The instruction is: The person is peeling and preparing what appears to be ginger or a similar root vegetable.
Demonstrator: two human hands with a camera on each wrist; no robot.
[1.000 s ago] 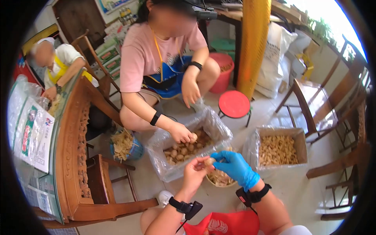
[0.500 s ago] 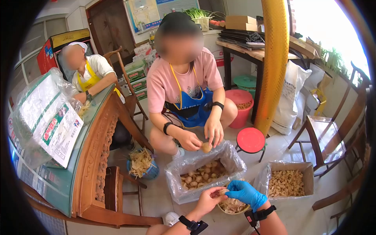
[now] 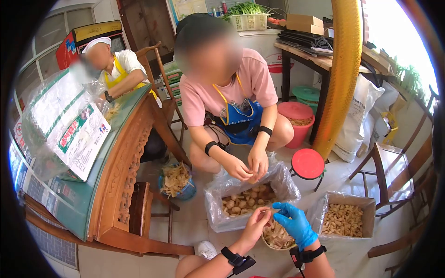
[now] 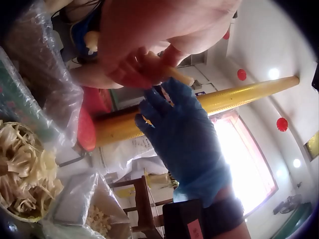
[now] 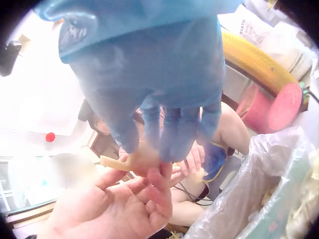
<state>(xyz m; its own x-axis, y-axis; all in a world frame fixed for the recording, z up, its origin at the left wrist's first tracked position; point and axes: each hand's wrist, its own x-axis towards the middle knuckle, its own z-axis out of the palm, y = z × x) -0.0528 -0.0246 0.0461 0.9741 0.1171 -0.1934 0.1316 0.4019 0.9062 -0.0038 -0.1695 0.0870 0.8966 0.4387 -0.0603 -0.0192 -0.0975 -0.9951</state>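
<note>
My bare left hand [image 3: 255,228] pinches a pale, roundish piece of food [image 5: 142,158] with a narrow stalk-like end. Facing it, my right hand [image 3: 299,227] in a blue glove has its fingers stretched toward the piece, fingertips right at it in both wrist views. Below both hands stands a round bowl [image 4: 24,218] heaped with pale peelings [image 4: 27,174]. Just beyond is a plastic-lined box [image 3: 215,211] holding round, light-brown pieces [image 3: 250,199]. To the right, another lined box [image 3: 370,218] contains yellowish pieces [image 3: 343,219].
Across the lined box squats a person [image 3: 232,97], both hands together over it. A second person sits behind the carved wooden table [image 3: 123,153] at left. A blue basket of peelings [image 3: 176,180], a red stool [image 3: 308,163] and a wooden chair [image 3: 394,167] stand around.
The head view has tilted upward, showing more of the room. My hands have drawn slightly apart. The person opposite lifted a round piece from the box and now works it with both hands.
</note>
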